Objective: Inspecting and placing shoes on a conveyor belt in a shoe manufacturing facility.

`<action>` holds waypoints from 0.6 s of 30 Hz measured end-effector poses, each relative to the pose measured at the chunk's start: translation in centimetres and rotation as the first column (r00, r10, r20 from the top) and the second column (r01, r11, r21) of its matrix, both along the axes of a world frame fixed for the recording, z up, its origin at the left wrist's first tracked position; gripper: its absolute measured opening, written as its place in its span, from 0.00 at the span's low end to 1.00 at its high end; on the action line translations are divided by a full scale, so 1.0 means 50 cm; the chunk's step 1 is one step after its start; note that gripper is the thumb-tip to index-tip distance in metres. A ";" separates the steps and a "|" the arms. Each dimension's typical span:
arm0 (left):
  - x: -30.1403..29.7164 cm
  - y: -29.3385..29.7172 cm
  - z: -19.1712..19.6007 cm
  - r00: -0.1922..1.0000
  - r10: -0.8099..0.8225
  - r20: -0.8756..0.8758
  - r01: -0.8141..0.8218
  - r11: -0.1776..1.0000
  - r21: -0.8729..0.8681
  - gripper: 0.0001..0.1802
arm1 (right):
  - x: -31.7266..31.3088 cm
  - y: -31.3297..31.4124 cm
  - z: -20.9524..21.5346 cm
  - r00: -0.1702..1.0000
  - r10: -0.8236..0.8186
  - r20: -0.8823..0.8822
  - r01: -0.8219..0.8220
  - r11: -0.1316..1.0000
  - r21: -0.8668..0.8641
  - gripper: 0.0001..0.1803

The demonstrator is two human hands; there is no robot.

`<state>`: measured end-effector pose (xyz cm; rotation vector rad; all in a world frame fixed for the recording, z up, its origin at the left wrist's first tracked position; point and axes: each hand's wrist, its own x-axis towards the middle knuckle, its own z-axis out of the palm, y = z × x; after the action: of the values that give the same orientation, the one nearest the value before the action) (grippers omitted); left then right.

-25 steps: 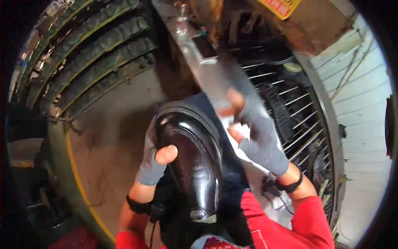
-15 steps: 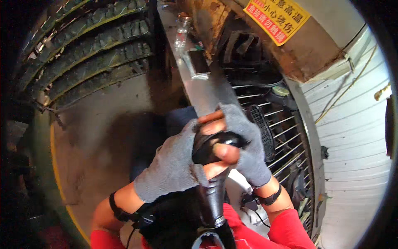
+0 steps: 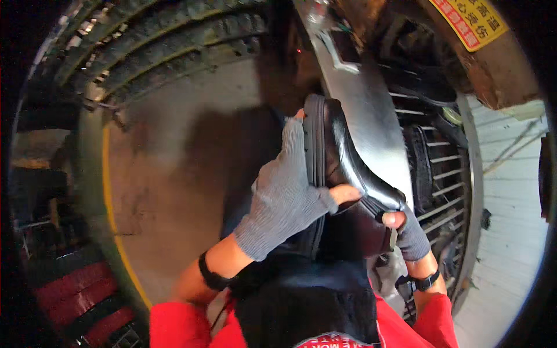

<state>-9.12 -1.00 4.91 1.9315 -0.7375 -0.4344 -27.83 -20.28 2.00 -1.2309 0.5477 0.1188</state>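
Observation:
A shiny black leather shoe (image 3: pixel 342 168) is held up on its side in front of me, its thick ribbed sole turned to the left. My left hand (image 3: pixel 287 197), in a grey fingerless knit glove, wraps the sole side with the thumb laid over the upper. My right hand (image 3: pixel 403 229), gloved the same way, grips the shoe's heel end from the right, thumb on the leather. Both wrists carry black bands, and the sleeves are red.
A grey metal bar (image 3: pixel 365 110) runs diagonally behind the shoe. To its right is a wire rack (image 3: pixel 444 174) with dark shoes on it. A curved conveyor (image 3: pixel 168 46) arcs along the upper left. A yellow and red label (image 3: pixel 470 23) sits top right.
The shoe has been turned from sole-down to lying on its side, toe pointing away. My left hand shifted from covering the toe to the sole side; my right hand dropped to the heel.

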 end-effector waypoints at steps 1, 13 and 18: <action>-0.014 0.007 -0.024 0.999 -0.042 -0.028 0.042 0.999 0.025 0.57 | -0.015 -0.012 -0.010 0.998 -0.054 -0.029 0.057 0.992 0.113 0.52; 0.035 0.000 -0.027 0.975 -0.217 -0.049 0.182 0.902 -0.392 0.59 | 0.003 0.082 -0.025 0.982 -0.044 0.184 0.110 0.925 -0.363 0.80; 0.088 0.039 0.040 0.886 -0.459 0.070 0.464 0.870 -0.164 0.44 | 0.019 0.037 -0.154 0.964 -0.248 0.094 0.218 0.944 0.246 0.64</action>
<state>-4.71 0.96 6.92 1.5874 -1.2260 -0.6103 -26.89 -18.45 -5.71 -0.9292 0.5507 -0.0919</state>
